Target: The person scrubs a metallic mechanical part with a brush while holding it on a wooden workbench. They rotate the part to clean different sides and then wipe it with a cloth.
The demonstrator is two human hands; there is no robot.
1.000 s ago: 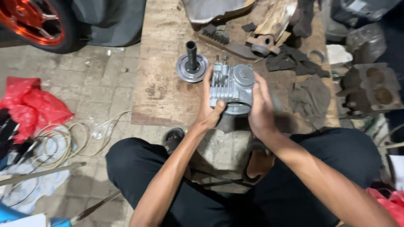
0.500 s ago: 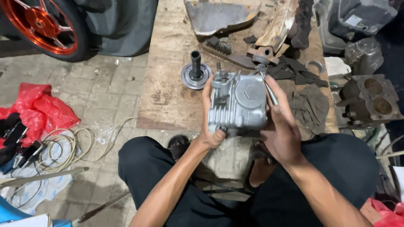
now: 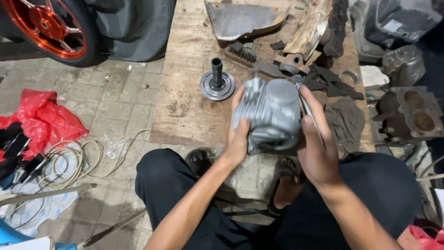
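I hold a silver finned engine cylinder head point(image 3: 270, 115) above the near edge of a wooden board point(image 3: 185, 111). My left hand point(image 3: 238, 134) grips its left side. My right hand point(image 3: 317, 148) presses against its right side and also holds a thin metal tool point(image 3: 306, 105) that points up toward the far side. The casting looks blurred. I sit cross-legged in dark trousers, with the part over my feet.
A round metal disc with a dark upright shaft point(image 3: 217, 83) stands on the board beyond my left hand. Dark rags point(image 3: 342, 118), metal parts and a twin-bore engine block point(image 3: 409, 115) lie right. An orange wheel point(image 3: 41, 25), red bag point(image 3: 39, 118) and cables point(image 3: 74, 162) are left.
The cylinder head has been turned in my hands, so its round cap now faces up and away. My left hand has slid lower along its side. The right hand keeps the tool.
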